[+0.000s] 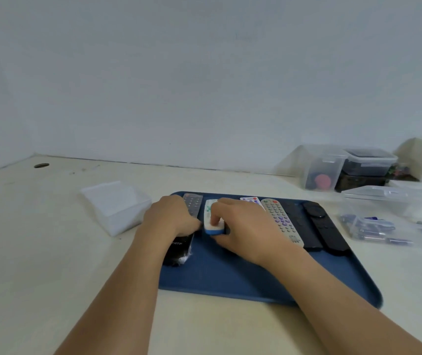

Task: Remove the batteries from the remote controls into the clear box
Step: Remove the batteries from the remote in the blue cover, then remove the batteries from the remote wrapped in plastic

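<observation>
With your right hand gripping the small white remote on the tray and your left hand curled beside it, grip unclear, lift it, then open its back.

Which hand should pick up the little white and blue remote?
The right hand, I think. Its fingers are already curled round the white and blue remote on the blue tray. The left hand lies over the black remote beside it, fingertips just at the small one's edge.
</observation>
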Demonstrator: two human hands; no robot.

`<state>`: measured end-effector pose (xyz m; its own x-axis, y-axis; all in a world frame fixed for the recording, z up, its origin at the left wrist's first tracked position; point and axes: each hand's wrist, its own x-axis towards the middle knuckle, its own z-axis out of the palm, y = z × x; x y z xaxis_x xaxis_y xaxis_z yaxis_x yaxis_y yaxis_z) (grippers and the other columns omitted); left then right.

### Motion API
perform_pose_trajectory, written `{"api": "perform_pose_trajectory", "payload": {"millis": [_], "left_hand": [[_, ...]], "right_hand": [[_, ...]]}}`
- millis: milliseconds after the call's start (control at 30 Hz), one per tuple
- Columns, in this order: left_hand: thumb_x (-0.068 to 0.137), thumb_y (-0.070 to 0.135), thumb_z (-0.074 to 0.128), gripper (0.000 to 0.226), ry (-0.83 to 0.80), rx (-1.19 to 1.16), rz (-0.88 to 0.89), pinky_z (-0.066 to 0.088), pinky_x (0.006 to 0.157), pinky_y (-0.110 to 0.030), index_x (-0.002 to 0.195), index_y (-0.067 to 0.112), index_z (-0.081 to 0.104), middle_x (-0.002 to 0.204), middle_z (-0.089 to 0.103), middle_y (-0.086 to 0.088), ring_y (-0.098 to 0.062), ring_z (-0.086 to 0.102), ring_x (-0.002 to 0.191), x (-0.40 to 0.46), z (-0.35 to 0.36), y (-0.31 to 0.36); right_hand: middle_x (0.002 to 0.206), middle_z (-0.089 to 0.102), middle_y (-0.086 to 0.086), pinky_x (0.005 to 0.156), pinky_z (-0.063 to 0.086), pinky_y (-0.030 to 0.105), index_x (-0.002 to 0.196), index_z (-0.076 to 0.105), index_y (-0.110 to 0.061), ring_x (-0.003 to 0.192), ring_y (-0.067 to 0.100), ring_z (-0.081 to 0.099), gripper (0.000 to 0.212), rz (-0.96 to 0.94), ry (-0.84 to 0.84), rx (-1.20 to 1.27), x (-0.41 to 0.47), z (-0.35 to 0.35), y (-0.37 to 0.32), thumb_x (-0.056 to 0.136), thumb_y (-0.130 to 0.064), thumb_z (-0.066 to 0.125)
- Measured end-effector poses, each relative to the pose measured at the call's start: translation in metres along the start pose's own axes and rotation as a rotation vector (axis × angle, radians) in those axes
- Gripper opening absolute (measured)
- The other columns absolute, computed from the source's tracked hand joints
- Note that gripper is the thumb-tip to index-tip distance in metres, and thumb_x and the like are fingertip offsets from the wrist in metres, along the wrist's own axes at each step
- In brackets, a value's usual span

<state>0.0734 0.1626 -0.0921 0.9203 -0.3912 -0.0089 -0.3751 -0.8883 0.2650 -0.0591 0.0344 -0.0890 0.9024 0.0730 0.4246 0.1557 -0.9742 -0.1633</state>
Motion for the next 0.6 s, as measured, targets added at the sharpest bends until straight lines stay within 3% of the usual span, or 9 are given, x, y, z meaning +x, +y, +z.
{"api": "perform_pose_trajectory", "payload": {"millis": [67,200,267,367,500,567,600], "left_hand": [[0.077,0.046,0.068,0.032,0.021,0.005,0.010,0.043,0.062,-0.028,0.092,0.021,0.055,0.084,0.056,0.003,-0.017,0.055,0.072,0.000,0.001,0.002],[0.077,0.046,0.066,0.046,0.035,-0.021,0.050,0.045,0.068,-0.029,0.118,0.026,0.060,0.104,0.065,0.000,-0.021,0.061,0.086,0.000,0.004,0.006],[0.078,0.046,0.068,0.043,0.045,-0.025,0.038,0.044,0.068,-0.029,0.110,0.019,0.060,0.102,0.063,-0.002,-0.023,0.060,0.086,0.000,0.006,0.008],[0.075,0.049,0.073,0.041,0.071,-0.036,0.016,0.043,0.064,-0.028,0.092,0.016,0.054,0.084,0.053,0.002,-0.023,0.057,0.080,0.001,0.006,0.007],[0.071,0.047,0.075,0.039,0.085,-0.135,-0.002,0.036,0.051,-0.026,0.075,0.016,0.052,0.075,0.054,0.002,-0.015,0.055,0.066,0.002,0.005,0.003],[0.074,0.046,0.072,0.040,0.051,-0.350,-0.018,0.037,0.051,-0.027,0.071,0.012,0.052,0.072,0.057,-0.001,-0.017,0.054,0.062,0.002,-0.001,0.002],[0.076,0.044,0.071,0.037,0.004,-0.577,-0.022,0.045,0.057,-0.029,0.073,0.010,0.056,0.073,0.061,-0.005,-0.020,0.056,0.064,0.001,-0.006,0.003]], "right_hand": [[0.091,0.060,-0.004,0.067,0.044,0.037,0.088,0.057,-0.019,0.079,0.021,0.055,0.015,-0.013,-0.008,-0.001,0.001,0.000,0.001,0.079,-0.020,0.069],[0.085,0.058,-0.008,0.066,0.044,0.035,0.087,0.061,-0.019,0.075,0.017,0.052,0.016,0.040,0.068,0.061,0.000,-0.004,0.006,0.077,-0.021,0.072],[0.090,0.060,-0.007,0.069,0.044,0.034,0.089,0.062,-0.019,0.080,0.017,0.052,0.016,0.032,0.013,0.046,-0.001,-0.003,0.007,0.077,-0.021,0.073],[0.095,0.061,-0.004,0.071,0.046,0.033,0.087,0.063,-0.020,0.082,0.016,0.052,0.018,0.035,-0.049,0.036,-0.002,0.002,0.006,0.077,-0.027,0.075],[0.084,0.059,-0.012,0.068,0.045,0.029,0.079,0.065,-0.025,0.077,0.009,0.053,0.020,0.081,-0.098,0.062,0.002,0.006,0.012,0.079,-0.042,0.076],[0.074,0.060,-0.015,0.064,0.044,0.024,0.077,0.070,-0.025,0.069,0.002,0.054,0.025,0.117,-0.059,0.150,0.001,0.006,0.014,0.078,-0.049,0.076],[0.073,0.061,-0.017,0.063,0.044,0.022,0.081,0.071,-0.026,0.069,0.000,0.056,0.024,0.147,-0.004,0.227,0.001,0.004,0.015,0.077,-0.049,0.078]]}}
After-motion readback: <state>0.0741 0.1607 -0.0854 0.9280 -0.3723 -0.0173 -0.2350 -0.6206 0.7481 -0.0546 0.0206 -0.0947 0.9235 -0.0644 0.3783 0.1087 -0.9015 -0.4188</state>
